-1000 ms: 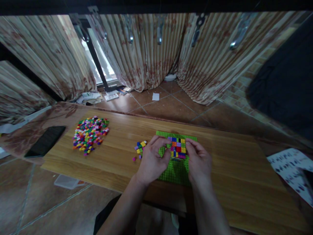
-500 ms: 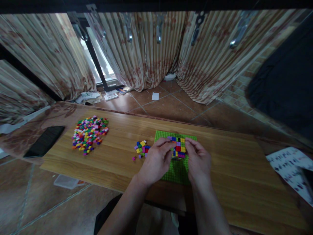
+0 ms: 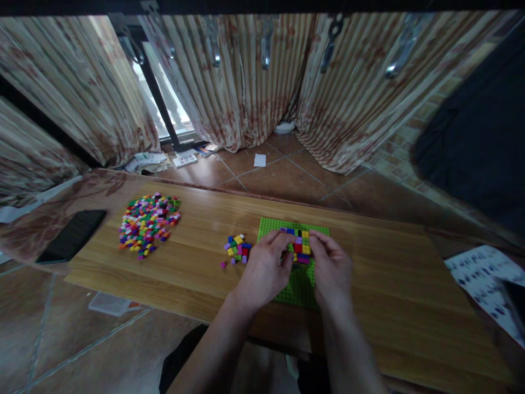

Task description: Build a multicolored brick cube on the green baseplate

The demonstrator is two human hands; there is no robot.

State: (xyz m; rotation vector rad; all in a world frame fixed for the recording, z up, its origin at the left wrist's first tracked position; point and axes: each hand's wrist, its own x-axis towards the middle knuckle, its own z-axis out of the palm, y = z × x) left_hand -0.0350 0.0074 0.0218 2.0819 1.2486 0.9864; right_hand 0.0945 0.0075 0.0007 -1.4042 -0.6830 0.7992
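The table [image 3: 369,284] is a long wooden top, with a dark phone [image 3: 71,235] at its left end and a printed sheet [image 3: 479,279] at its right. A green baseplate [image 3: 270,227] lies flat near the front edge, partly under the hands. Well left of it sits the big pile [image 3: 147,224] of mixed bricks.

The left hand [image 3: 266,271] and right hand [image 3: 332,271] meet over the plate. Both have curled fingers, and their thumbs and forefingers close on the opposite sides of the block [image 3: 300,246], a small many-coloured stack on the plate's far half. Whether a loose brick sits between the fingertips cannot be told.

To seat a brick well here, I judge that one hand should brace the block while the other presses straight down, with the studs lined up first. A slanted push could shear the stack or lift the plate.

A small cluster [image 3: 235,249] of bricks lies just left of the plate, near the left hand.
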